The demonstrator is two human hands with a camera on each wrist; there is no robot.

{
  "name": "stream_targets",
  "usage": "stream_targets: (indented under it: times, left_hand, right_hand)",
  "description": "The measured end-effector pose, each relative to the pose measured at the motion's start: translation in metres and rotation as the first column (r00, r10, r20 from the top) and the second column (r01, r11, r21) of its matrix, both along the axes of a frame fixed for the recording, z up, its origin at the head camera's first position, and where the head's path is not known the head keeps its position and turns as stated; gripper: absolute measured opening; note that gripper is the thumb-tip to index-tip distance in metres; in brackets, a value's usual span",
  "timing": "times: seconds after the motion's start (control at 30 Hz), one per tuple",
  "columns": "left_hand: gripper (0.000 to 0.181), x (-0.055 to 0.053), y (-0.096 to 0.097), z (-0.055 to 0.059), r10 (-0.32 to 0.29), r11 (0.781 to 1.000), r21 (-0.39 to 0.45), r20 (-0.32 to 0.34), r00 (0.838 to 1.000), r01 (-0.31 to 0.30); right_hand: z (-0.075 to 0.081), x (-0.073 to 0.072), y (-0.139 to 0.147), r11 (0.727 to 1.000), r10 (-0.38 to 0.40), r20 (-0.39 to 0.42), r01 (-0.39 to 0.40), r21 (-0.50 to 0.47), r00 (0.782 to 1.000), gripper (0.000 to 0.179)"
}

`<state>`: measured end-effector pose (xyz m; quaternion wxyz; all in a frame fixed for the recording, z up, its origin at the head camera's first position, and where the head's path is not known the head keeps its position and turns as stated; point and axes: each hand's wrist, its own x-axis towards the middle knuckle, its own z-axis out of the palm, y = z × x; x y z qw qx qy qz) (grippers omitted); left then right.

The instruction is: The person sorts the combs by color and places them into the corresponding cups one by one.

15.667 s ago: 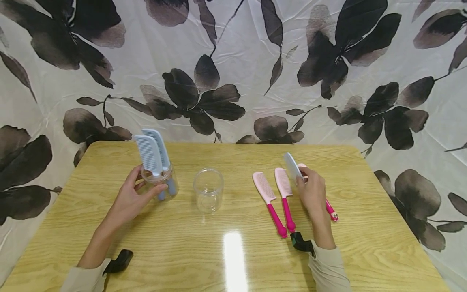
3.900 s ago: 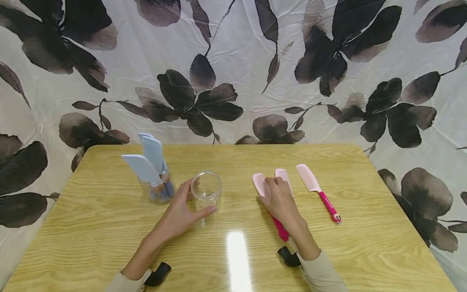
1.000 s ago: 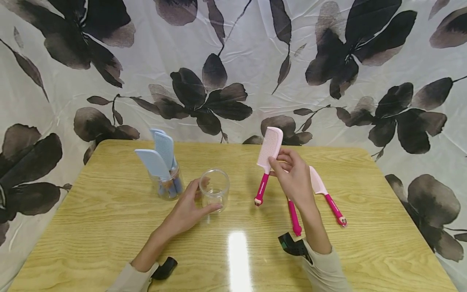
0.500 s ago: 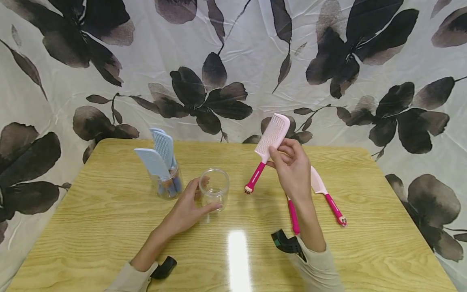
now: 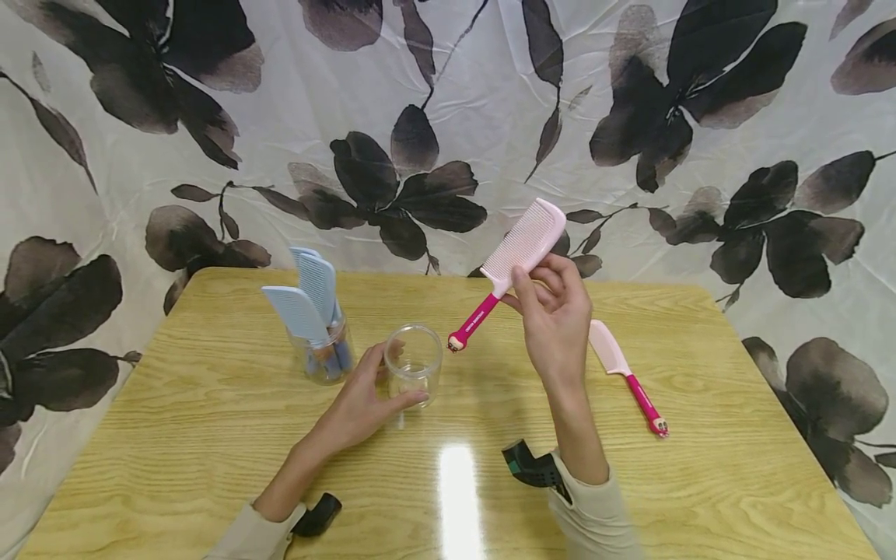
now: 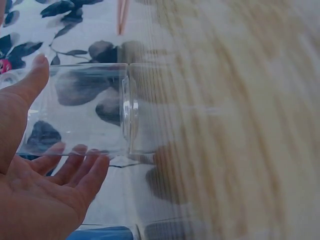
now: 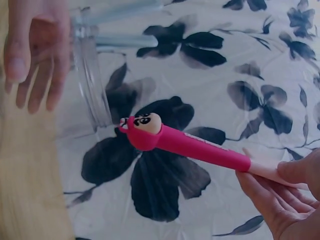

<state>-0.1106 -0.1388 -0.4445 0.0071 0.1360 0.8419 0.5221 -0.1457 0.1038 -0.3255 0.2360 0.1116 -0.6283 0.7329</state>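
Observation:
My right hand pinches a comb with a pale pink head and hot pink handle, at the neck, up in the air. The comb tilts, its handle end pointing down and left, close to the rim of a clear cup in the head view. My left hand holds that cup upright on the table, thumb on the near side and fingers around the other. No comb is inside it. In the right wrist view, the character-shaped handle tip overlaps the edge of the cup's rim.
Left of my left hand stands another clear cup with several light blue combs in it. A second pink comb lies on the wooden table at the right. Flowered cloth hangs behind the table.
Earlier a blue comb went from my right hand into the left cup, and my left hand shifted to the other cup. Since then my right hand has lifted a pink comb, moving left and tilting it.

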Motion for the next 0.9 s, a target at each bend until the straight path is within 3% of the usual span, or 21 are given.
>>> stream_targets:
  times: [0.17,0.33,0.63,0.9]
  left_hand:
    - [0.085,0.0,0.0,0.0,0.001,1.0,-0.001,0.017,1.0,-0.001]
    - [0.085,0.0,0.0,0.0,0.003,1.0,-0.003,0.016,1.0,-0.003]
    - [0.082,-0.001,0.001,0.0,0.012,1.0,-0.021,0.009,1.0,-0.012]
    - [0.084,0.0,0.003,0.0,0.012,1.0,-0.002,0.011,1.0,-0.012]
  right_hand:
    - [-0.001,-0.002,-0.01,0.997,0.022,-0.025,-0.024,-0.075,0.999,0.028]
    - [-0.006,-0.005,-0.021,0.995,0.051,-0.028,-0.053,-0.08,0.998,0.028]
    - [-0.017,-0.007,-0.032,0.996,0.088,-0.015,-0.088,0.016,0.996,0.029]
    - [-0.024,-0.009,-0.04,0.986,0.118,0.059,-0.124,0.112,0.991,0.028]
